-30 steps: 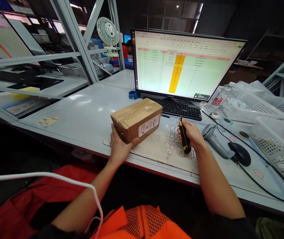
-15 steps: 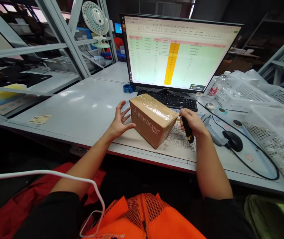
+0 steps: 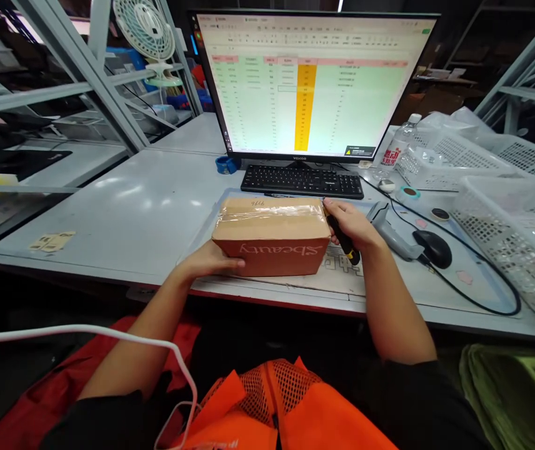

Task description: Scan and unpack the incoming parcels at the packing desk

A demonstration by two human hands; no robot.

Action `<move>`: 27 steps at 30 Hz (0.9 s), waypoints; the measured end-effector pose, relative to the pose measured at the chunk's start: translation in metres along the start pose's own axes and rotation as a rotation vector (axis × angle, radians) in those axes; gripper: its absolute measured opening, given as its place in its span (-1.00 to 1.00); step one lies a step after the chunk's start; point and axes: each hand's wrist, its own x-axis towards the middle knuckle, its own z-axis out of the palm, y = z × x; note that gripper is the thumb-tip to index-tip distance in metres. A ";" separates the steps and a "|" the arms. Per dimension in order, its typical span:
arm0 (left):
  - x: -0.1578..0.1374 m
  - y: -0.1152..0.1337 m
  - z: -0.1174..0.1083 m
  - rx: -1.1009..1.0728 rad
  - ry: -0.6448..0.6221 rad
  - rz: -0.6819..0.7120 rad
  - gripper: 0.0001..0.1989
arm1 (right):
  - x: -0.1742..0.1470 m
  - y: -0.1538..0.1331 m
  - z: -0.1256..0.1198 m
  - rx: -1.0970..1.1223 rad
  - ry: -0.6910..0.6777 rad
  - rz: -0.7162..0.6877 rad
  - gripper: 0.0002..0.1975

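A taped cardboard box [image 3: 274,228] lies before me at the desk's front edge, its long printed side facing me and a clear tape strip along its top. My left hand [image 3: 214,257] grips its left end, thumb on the front face and the other fingers hidden behind or beneath. Closed in my right hand [image 3: 350,224] is a black and yellow utility knife [image 3: 348,245], its yellow-marked end pointing down toward me. That hand's fingertips are at the box's right top corner; whether the blade is out I cannot tell.
Behind the box stand a keyboard [image 3: 301,182] and a monitor [image 3: 305,94]. To the right are a scanner [image 3: 394,236], a mouse [image 3: 432,249] with its cable, a bottle [image 3: 396,149] and white plastic baskets [image 3: 511,244]. A blue tape dispenser [image 3: 226,165] sits left of the keyboard.
The box has turned so its printed side faces me squarely and now sits lower. My left hand has gone from open beside it to gripping its left end. The knife stays in my right hand.
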 end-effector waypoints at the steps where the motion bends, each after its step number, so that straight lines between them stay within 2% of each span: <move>1: -0.003 -0.001 0.006 -0.016 0.030 -0.003 0.10 | 0.000 0.000 0.000 -0.008 0.003 0.009 -0.36; 3: -0.008 -0.004 0.018 -0.057 0.078 -0.022 0.15 | 0.000 -0.001 0.001 -0.029 0.002 0.016 -0.32; 7: -0.010 -0.008 0.032 -0.102 0.097 -0.068 0.14 | -0.010 -0.007 0.006 -0.063 -0.015 0.009 -0.31; 13: -0.003 -0.004 0.039 -0.129 0.101 0.003 0.00 | -0.059 -0.009 0.012 -0.083 -0.089 0.008 -0.38; 15: -0.002 -0.003 0.039 -0.150 0.093 0.026 -0.01 | -0.066 -0.009 0.007 -0.106 -0.063 0.017 -0.40; 19: -0.002 -0.002 0.037 -0.151 0.076 0.054 -0.04 | -0.046 -0.016 -0.004 -0.161 0.098 0.098 -0.46; 23: -0.002 -0.003 0.037 -0.162 0.064 0.062 -0.04 | -0.025 -0.027 -0.001 -0.239 0.022 0.139 -0.50; 27: 0.002 -0.008 0.037 -0.162 0.058 0.069 -0.03 | -0.038 -0.029 0.007 -0.268 -0.016 0.113 -0.49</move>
